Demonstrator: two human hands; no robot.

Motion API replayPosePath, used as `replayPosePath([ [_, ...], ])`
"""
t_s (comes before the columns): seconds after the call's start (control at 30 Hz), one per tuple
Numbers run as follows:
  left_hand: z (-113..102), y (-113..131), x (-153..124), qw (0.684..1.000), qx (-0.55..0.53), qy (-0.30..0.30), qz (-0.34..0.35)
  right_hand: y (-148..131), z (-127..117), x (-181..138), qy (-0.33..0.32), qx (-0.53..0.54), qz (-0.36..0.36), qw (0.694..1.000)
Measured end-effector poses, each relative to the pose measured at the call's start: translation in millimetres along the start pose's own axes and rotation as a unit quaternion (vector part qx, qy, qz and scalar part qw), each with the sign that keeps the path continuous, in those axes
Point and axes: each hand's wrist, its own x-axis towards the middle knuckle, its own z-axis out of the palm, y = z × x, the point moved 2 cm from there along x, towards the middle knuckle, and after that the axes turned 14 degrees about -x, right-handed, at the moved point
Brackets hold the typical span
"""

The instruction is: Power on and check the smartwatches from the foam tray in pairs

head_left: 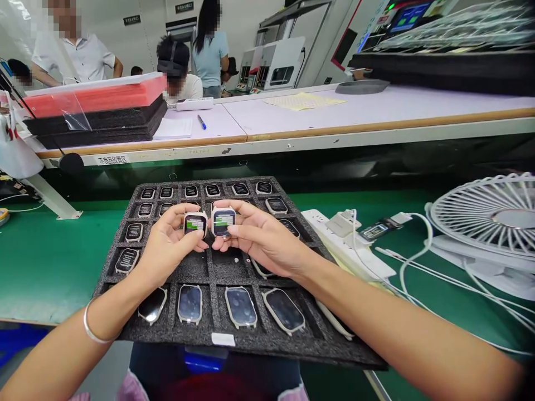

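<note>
My left hand pinches a small smartwatch body whose screen is lit with green and white. Beside it my right hand holds a second watch body, also lit. Both are held side by side just above the middle of a black foam tray. The tray's slots hold several more watch bodies with dark screens, in rows at the front, left and back. A silver bracelet is on my left wrist.
The tray rests on a green mat. To the right lie a white power strip with chargers and cables and a white fan. Behind, a white bench carries stacked red and black foam; several people stand beyond.
</note>
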Motion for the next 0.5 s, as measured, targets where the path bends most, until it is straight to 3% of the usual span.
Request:
replayPosePath([
  [0.13, 0.4, 0.4, -2.9, 1.000, 0.000, -0.014, 0.000, -2.2, 0.1, -2.6, 0.005, -0.006, 0.002, 1.000],
  [0.5, 2.1, 0.4, -2.7, 0.999, 0.034, 0.018, -0.004, 0.4, 2.0, -2.0, 0.008, -0.018, 0.007, 1.000],
])
